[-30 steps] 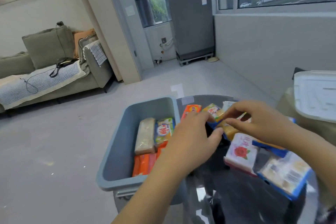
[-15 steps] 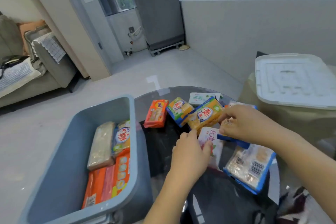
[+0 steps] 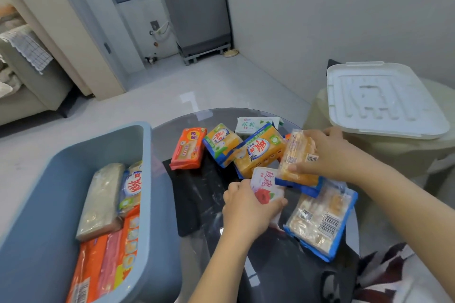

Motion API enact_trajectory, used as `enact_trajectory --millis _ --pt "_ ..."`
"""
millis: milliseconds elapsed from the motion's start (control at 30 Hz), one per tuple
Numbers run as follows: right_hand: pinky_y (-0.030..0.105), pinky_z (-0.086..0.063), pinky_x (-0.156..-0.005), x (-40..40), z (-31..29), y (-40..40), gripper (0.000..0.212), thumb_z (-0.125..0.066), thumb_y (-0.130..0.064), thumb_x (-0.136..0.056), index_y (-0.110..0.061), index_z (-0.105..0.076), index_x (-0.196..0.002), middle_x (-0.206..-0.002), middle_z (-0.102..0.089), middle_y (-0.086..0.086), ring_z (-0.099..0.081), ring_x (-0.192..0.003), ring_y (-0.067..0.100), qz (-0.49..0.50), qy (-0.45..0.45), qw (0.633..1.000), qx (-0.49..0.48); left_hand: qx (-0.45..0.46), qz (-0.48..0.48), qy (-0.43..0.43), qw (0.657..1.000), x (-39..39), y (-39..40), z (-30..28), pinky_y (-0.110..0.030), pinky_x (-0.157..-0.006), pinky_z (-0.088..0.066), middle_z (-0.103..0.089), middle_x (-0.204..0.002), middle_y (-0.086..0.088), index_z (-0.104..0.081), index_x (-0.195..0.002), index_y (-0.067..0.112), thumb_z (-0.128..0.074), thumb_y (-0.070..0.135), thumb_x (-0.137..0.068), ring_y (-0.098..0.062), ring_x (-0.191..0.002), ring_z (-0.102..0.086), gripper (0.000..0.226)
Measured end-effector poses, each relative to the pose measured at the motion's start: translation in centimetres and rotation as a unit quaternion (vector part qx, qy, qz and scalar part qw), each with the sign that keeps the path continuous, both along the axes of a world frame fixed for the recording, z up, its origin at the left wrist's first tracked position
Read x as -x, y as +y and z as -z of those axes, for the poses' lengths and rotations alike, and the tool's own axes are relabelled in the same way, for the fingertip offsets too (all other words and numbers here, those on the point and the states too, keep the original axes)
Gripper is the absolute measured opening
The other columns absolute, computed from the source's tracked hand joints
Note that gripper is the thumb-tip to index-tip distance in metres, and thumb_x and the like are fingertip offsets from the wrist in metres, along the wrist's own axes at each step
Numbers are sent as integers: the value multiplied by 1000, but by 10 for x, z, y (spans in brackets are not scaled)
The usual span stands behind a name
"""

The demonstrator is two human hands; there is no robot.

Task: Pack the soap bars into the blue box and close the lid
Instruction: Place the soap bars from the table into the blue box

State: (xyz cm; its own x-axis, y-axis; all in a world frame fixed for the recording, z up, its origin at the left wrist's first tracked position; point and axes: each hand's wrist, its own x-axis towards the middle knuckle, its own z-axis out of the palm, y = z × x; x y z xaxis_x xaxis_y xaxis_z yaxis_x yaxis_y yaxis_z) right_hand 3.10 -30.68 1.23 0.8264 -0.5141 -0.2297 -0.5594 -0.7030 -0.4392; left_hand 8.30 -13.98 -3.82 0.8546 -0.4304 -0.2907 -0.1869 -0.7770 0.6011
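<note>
Since a moment ago the left hand point(image 3: 246, 211) has closed its grip on the rose soap point(image 3: 264, 188) mid-frame on the counter point(image 3: 197, 194); the right hand point(image 3: 327, 155) grips a yellow bar point(image 3: 296, 157). Both should go next into the blue box point(image 3: 49, 179), lower left.

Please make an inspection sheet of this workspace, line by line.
Surface: round glass table, dark and reflective.
Job's things: blue box open, several soap packs inside; more packs on the table; white lid lies apart to the right.
Clutter: patterned cloth at the table's near right.
Grippers: left hand grips the rose soap box; right hand grips an orange soap pack.
Cables: nothing seen.
Surroundings: sofa, window, grey appliance.
</note>
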Motion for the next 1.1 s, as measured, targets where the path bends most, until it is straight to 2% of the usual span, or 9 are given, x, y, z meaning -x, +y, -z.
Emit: enact_trajectory --millis 333,400,467,567,667,767,867,1000,1100 --pt "38 -43 -97 -4 5 -11 105 -75 -51 -65 -16 -17 -145 -146 -26 13 -43 -125 30 20 -8 999 -47 25 -9 -6 1000 -3 19 1 -43 -86 -53 -59 -110 4 -55 -113 31 -65 60 -58 -19 -105 -57 63" --pt "38 -46 -95 -6 5 -14 106 -77 -54 -59 -13 -25 -142 -141 -35 13 -48 -120 28 31 -15 998 -48 30 -9 -22 999 -1 22 0 -45 -96 -46 -56 -120 6 -51 -121 32 -63 56 -68 -19 -112 -53 59" --pt "36 -49 -89 -6 5 -13 103 -78 -56 -55 -11 -34 -137 -132 -45 12 -53 -111 26 44 -20 998 -44 37 -17 -60 997 4 21 -3 -42 -109 -30 -48 -135 9 -45 -134 32 -59 51 -81 -17 -126 -43 58" --pt "27 -50 -70 -3 3 -10 91 -79 -52 -57 -9 -42 -128 -120 -54 11 -57 -97 22 60 -35 997 -38 55 0 -122 991 15 10 -11 -35 -110 -12 -40 -143 16 -48 -135 33 -54 50 -87 -9 -136 -27 51" --pt "20 -39 -52 2 1 -10 76 -80 -42 -64 -7 -46 -123 -101 -57 5 -55 -80 16 74 -60 994 -57 55 53 -132 988 20 -6 -17 -31 -101 -15 -54 -122 17 -62 -116 37 -57 53 -84 -9 -124 -36 36" --pt "26 -46 -66 7 -1 -8 70 -78 -38 -68 -5 -49 -122 -96 -58 4 -57 -84 19 72 -68 993 -67 87 24 -103 991 20 -13 -21 -32 -93 -24 -59 -91 15 -70 -95 32 -64 52 -80 -12 -103 -39 26" --pt "35 -52 -81 15 -6 -7 65 -76 -41 -69 -5 -52 -118 -102 -64 10 -62 -93 24 66 -59 993 -81 127 -10 -85 988 20 -11 -23 -32 -86 -31 -63 -84 16 -73 -89 28 -69 52 -74 -11 -98 -35 28" --pt "33 -54 -73 37 -13 -9 53 -74 -48 -68 -8 -57 -98 -90 -67 9 -65 -85 23 26 -32 996 -84 191 1 -73 979 35 2 -26 -35 -81 -45 -61 -77 15 -72 -77 26 -76 48 -69 -6 -87 -50 24" --pt "29 -52 -68 58 -9 -8 49 -74 -52 -66 -14 -54 -91 -79 -69 2 -66 -72 15 0 -2 997 -72 217 39 -46 974 52 10 -22 -25 -63 -47 -60 -65 8 -70 -69 22 -79 38 -69 -6 -66 -54 18"
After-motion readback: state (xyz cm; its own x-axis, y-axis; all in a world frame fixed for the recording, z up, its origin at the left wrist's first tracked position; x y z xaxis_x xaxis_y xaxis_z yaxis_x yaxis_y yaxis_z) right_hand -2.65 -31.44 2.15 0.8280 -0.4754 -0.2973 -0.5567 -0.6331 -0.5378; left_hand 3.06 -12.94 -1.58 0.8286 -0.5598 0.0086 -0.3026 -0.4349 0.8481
